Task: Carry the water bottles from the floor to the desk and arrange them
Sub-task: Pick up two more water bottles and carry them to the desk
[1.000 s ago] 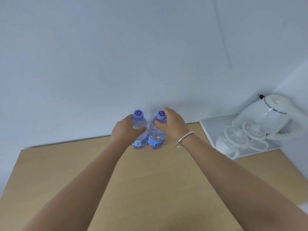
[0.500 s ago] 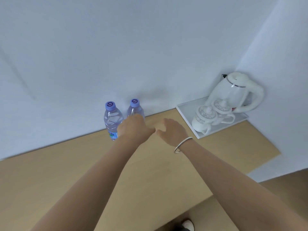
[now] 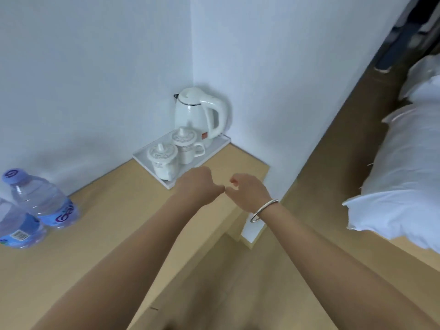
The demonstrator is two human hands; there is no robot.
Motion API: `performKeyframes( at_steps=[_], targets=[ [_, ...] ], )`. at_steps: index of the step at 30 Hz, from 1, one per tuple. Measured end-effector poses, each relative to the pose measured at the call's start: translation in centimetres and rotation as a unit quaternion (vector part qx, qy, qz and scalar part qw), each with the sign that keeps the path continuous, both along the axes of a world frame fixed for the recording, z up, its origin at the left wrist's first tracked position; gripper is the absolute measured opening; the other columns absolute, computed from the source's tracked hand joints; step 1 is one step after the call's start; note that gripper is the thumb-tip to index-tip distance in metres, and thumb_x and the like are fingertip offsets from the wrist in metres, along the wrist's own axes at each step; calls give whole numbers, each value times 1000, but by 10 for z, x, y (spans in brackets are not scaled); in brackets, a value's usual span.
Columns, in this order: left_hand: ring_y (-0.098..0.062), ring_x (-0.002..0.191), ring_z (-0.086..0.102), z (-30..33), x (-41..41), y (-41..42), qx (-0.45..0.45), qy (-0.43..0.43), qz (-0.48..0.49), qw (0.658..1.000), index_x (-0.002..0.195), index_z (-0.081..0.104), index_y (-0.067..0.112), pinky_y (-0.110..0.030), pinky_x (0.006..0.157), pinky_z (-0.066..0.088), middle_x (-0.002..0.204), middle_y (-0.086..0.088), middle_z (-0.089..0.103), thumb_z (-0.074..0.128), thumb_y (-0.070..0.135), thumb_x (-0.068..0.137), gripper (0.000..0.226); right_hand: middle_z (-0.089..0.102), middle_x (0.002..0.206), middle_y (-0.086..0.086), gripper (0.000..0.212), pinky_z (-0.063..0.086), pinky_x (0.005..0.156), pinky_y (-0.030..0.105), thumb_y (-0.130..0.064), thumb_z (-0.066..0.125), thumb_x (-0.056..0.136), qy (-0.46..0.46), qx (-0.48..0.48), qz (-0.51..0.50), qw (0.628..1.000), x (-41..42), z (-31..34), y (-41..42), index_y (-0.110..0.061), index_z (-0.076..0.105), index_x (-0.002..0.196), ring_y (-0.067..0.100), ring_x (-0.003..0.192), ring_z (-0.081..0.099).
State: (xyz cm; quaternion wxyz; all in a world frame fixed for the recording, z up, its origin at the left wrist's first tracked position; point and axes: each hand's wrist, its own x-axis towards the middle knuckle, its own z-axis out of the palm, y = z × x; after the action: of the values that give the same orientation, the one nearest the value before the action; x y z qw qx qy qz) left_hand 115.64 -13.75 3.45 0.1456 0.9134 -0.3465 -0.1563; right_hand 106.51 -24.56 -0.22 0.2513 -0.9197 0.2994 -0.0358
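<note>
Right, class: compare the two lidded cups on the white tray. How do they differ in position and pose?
1. The nearer cup stands at the tray's front edge; the farther cup stands behind it, beside the kettle.
2. The farther cup's handle shows plainly, pointing right; the nearer cup's handle is barely visible at its front.

Both are white, upright, patterned, with knobbed lids on.

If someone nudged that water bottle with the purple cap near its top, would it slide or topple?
The bottle looks full and clear, so probably fairly heavy for its size and steady. It is taller than its base, so a push near the cap might tip it. The thin plastic likely dents when squeezed.
</note>
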Motion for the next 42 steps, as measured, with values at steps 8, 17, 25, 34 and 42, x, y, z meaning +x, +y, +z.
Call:
performKeyframes(
  at_steps=[8, 17, 25, 34, 42],
  targets=[
    [-17, 81, 50, -5, -135, -160, -6, -20, -176, 984, 105, 56, 15, -28, 69, 38, 99, 0, 58, 55, 47, 83, 38, 62, 101, 2, 24, 39, 69, 27, -31, 50, 88, 15, -16, -160, 987, -160, 3, -130, -13, 61, 99, 21, 90, 53],
    [-18, 77, 49, -20, -218, -257, 33, -44, -273, 960, 109, 60, 15, -24, 62, 35, 91, 2, 55, 54, 40, 85, 36, 63, 89, 6, 23, 45, 71, 32, -26, 49, 85, 6, 37, -294, 955, -271, -12, -194, -8, 60, 93, 24, 82, 57],
    [-14, 54, 41, -39, -240, -361, 26, -63, -304, 950, 60, 39, 17, -23, 51, 31, 59, 3, 41, 54, 23, 85, 29, 39, 63, -6, 33, 35, 63, 29, -27, 49, 86, 15, 50, -336, 940, -298, -20, -270, -23, 33, 59, 20, 71, 40],
    [-11, 55, 46, -40, -225, -502, 33, -40, -327, 944, 71, 51, 16, -23, 55, 39, 63, 1, 48, 53, 21, 85, 16, 64, 104, 13, 25, 47, 89, 40, -21, 51, 88, 17, 50, -352, 934, -285, -8, -402, -1, 60, 101, 29, 100, 57],
    [-11, 51, 44, -47, -201, -611, 19, -20, -339, 940, 59, 41, 17, -22, 49, 31, 56, 2, 41, 54, 35, 84, 34, 64, 103, 13, 26, 47, 90, 41, -21, 50, 89, 10, 61, -360, 931, -261, -9, -510, -2, 60, 102, 29, 100, 57]
  ],
)
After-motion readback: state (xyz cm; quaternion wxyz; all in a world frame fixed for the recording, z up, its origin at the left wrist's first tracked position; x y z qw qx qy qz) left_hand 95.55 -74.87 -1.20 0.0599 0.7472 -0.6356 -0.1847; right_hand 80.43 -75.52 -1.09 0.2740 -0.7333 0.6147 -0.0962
